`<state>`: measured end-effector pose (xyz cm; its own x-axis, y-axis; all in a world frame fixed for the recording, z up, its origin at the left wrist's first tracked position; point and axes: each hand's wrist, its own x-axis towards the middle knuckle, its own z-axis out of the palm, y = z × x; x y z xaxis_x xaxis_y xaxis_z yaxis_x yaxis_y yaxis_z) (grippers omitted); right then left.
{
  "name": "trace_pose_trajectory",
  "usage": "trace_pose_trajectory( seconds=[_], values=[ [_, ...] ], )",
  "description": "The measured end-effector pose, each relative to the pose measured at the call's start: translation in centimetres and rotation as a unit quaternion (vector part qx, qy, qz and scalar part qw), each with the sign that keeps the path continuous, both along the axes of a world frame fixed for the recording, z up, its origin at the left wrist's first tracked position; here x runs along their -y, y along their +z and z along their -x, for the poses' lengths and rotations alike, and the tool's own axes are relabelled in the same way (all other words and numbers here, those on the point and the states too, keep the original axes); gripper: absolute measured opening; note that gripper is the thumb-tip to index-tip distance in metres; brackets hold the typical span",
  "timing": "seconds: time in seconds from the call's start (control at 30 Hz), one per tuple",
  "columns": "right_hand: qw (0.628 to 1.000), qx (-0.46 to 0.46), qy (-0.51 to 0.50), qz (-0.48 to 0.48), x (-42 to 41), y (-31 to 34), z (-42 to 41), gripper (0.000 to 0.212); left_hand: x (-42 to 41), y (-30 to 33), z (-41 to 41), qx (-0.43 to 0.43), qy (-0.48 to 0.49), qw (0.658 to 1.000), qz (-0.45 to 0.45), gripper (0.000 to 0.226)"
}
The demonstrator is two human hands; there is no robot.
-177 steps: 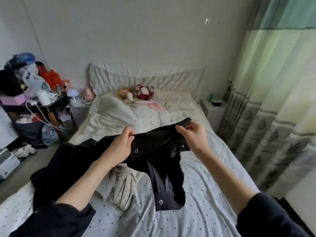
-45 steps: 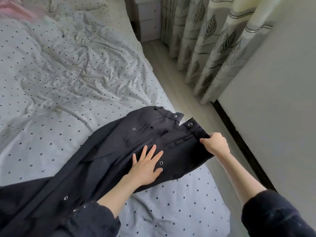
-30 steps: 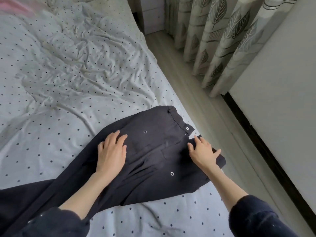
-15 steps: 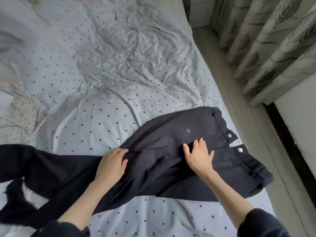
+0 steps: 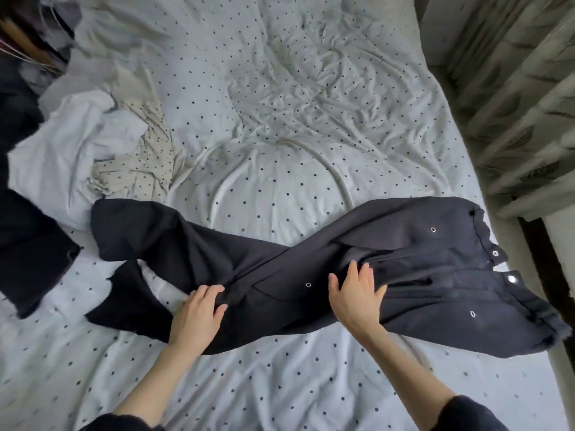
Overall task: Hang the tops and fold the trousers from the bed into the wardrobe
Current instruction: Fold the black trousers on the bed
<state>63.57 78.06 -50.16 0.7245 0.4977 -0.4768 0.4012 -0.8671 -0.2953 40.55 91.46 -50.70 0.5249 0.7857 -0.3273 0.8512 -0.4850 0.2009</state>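
trousers (image 5: 389, 262) — black, silver studs; bed sheet (image 5: 280, 119) — white, small dark dots; crumpled top (image 5: 140, 163) — cream, dark dots; curtain (image 5: 522, 98) — grey-beige, leaf print.

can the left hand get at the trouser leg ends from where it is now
Probably yes: the left hand lies flat on the black trousers, and their leg ends lie uncovered on the bed sheet just to its left.

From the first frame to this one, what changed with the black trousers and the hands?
The black trousers, first held up over the bed, now lie spread across it. Left hand and right hand let go and press flat on them. The pale clothes stayed put.
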Motion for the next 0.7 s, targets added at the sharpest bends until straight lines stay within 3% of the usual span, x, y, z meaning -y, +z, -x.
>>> trace_pose_trajectory(
  seconds=[0.13,0.27,0.4,0.57,0.7],
  values=[
    [0.999,0.023,0.013,0.046,-2.7,0.8,4.5,0.066,-2.0,-0.3,2.9,-0.026,-0.051,0.998,0.023,0.033],
    [0.991,0.051,0.118,0.046,-6.1,1.7,10.2,0.065,-4.2,0.5,6.7,-0.111,-0.145,0.98,0.079,0.035],
    [0.962,0.044,0.27,0.016,-9.2,2.2,14.8,0.062,-7.4,2.7,9.7,-0.02,-0.142,0.97,0.199,0.024],
    [0.96,0.041,0.264,-0.082,-12.2,5.2,15.5,0.03,-12.5,7.8,9.2,0.084,-0.184,0.973,0.115,0.024],
    [0.954,0.082,0.234,-0.168,-13.7,8.9,13.3,0.018,-14.7,11.1,7.6,0.088,-0.223,0.966,0.099,0.031]
  ],
)
